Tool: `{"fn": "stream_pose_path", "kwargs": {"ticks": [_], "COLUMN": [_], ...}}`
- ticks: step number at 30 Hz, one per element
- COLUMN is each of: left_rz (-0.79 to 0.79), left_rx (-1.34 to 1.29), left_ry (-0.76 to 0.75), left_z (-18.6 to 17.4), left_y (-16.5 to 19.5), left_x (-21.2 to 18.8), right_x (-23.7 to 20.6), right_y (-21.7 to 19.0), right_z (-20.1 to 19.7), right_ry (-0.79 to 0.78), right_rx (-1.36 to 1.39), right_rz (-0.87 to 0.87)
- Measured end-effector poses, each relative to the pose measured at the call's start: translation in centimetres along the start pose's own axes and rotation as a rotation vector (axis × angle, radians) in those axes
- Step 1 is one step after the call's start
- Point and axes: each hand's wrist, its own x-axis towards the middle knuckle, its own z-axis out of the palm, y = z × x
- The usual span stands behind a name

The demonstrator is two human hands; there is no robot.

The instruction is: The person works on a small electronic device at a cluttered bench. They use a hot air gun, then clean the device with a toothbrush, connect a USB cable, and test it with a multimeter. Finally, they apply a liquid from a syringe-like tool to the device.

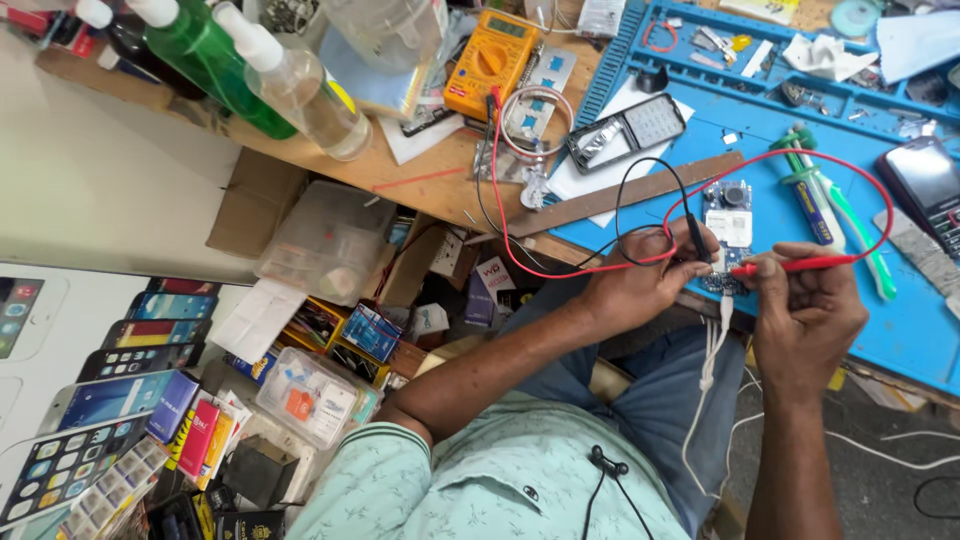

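Circuit board (727, 228) lies on the blue mat (900, 330) at the bench's near edge, left hand (640, 285) pinching the black probe (697, 238), right hand (805, 310) gripping the red probe (790, 266); tips probably want steady, separate contact.

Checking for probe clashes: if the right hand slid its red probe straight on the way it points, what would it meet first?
Probably the circuit board, then the left hand and black probe. The right hand points the red probe that way; depth unclear.

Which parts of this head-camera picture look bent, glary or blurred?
Head view: wide-lens distortion bows the wooden ruler and tilts the bottles; soft even light, faint shadows; slight glare on the black phone screen; both hands and the circuit board are sharp.
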Motion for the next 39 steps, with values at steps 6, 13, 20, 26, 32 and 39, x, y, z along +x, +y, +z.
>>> {"fn": "stream_pose_path", "kwargs": {"ticks": [6,13,20,26,32,39], "left_rz": [0.001,0.009,0.011,0.003,0.010,-0.015], "left_rx": [0.032,0.006,0.028,0.022,0.064,0.070], "left_ry": [-0.009,0.004,0.012,0.009,0.016,0.009], "left_z": [-0.2,0.0,-0.1,0.0,-0.2,-0.6], "left_y": [0.7,0.8,0.9,1.0,1.0,1.4], "left_x": [0.1,0.0,0.1,0.1,0.1,0.3], "right_x": [0.2,0.3,0.4,0.3,0.3,0.3], "right_y": [-0.1,-0.4,-0.6,-0.8,-0.9,-0.4], "right_z": [0.1,0.2,0.2,0.2,0.4,0.5], "right_ry": [0.013,0.004,0.003,0.004,0.020,0.056], "right_rx": [-0.034,-0.036,-0.045,-0.070,-0.071,-0.127], "right_rz": [0.000,-0.009,-0.005,-0.016,0.021,0.058]}}
